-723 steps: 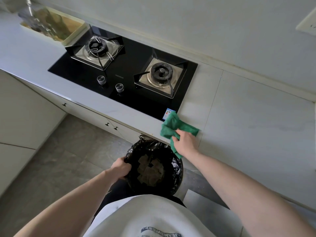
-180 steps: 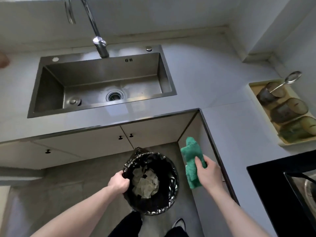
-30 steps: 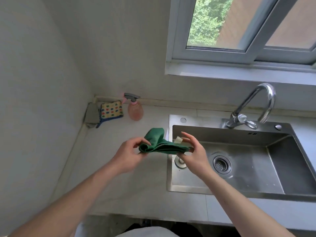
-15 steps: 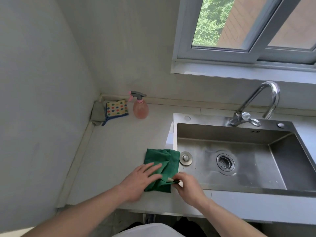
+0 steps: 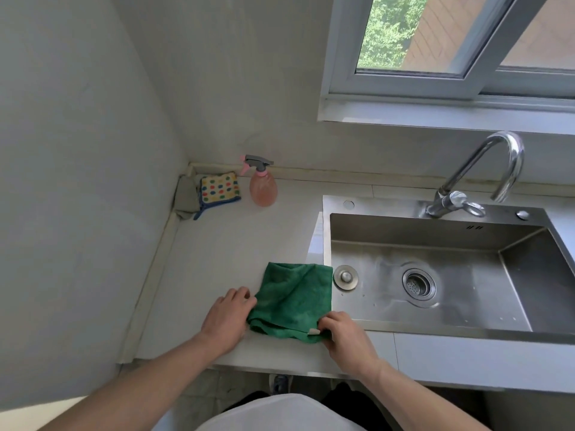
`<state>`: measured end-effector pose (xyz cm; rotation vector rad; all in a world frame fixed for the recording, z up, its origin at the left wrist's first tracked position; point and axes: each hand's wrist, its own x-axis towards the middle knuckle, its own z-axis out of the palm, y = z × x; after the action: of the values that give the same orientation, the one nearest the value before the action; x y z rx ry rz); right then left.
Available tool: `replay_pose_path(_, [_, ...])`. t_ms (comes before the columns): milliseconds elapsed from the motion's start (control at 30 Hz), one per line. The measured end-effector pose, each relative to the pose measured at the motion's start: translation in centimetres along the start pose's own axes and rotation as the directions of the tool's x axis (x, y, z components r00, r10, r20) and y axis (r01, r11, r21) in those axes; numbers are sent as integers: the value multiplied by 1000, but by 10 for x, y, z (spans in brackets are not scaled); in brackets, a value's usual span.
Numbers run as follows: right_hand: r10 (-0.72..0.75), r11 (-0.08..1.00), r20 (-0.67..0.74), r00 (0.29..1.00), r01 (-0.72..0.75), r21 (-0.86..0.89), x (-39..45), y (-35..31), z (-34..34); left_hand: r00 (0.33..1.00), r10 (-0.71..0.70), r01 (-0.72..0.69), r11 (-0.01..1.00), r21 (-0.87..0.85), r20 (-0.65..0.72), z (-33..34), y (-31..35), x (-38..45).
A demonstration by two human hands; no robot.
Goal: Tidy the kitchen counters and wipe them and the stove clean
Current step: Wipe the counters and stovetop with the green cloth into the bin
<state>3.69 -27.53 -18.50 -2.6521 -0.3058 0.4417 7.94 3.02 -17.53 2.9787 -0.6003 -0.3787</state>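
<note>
A folded green cloth [image 5: 294, 298] lies flat on the pale counter [image 5: 230, 244], just left of the steel sink [image 5: 435, 272]. My left hand [image 5: 227, 317] rests at the cloth's near left corner, its fingertips touching the edge. My right hand [image 5: 345, 337] pinches the cloth's near right corner, where a small white tag shows. The cloth's right edge reaches the sink rim.
A pink spray bottle [image 5: 263, 185] stands at the back of the counter, beside a dotted sponge cloth [image 5: 219, 189] and a grey rag [image 5: 186, 199] in the corner. A sink plug [image 5: 345, 276] and drain [image 5: 418, 283] lie in the basin under the curved tap [image 5: 485, 172]. Wall at left.
My left hand has slid off the top of the cloth to its left edge. The cloth lies flatter and more spread out, and my right hand still holds the near corner.
</note>
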Motion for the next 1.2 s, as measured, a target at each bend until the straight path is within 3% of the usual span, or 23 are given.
replay_pose_path(100, [-46,998,76,996,48,-29,1,-7,-1,998,68,-67,997,-48,15,-2,-2,-10])
replay_pose_path(200, [-39,999,114,993,37,18,3,-15,-12,991,131,-132,962,-240,-20,-26,16,2])
replay_pose_path(333, [156,949,-67,986,-131,286,32,-22,-35,967,-244,244,794,-556,76,-50,40,60])
replay_pose_path(433, [305,903,-102,947,-254,346,73,-17,-50,933,-279,358,787,-503,228,-50,36,103])
replay_pose_path(533, [308,944,4,951,-307,123,110,-7,-58,911,-215,349,855,-383,351,-43,24,133])
replay_pose_path(667, [321,947,107,941,-317,-52,132,-2,-58,897,-202,340,884,-321,393,-35,13,149])
replay_pose_path(767, [293,955,86,952,-288,-66,134,-1,-53,901,-157,291,910,-297,403,-36,6,150])
replay_pose_path(867, [278,960,7,961,-278,39,131,3,-52,935,-82,187,940,-286,344,-40,2,144])
replay_pose_path(1133, [201,953,-107,974,-169,252,107,0,-59,985,158,-137,963,-233,74,-55,11,115])
replay_pose_path(1200, [134,967,-139,981,-100,233,96,3,-56,977,213,-206,963,-175,20,-52,12,104])
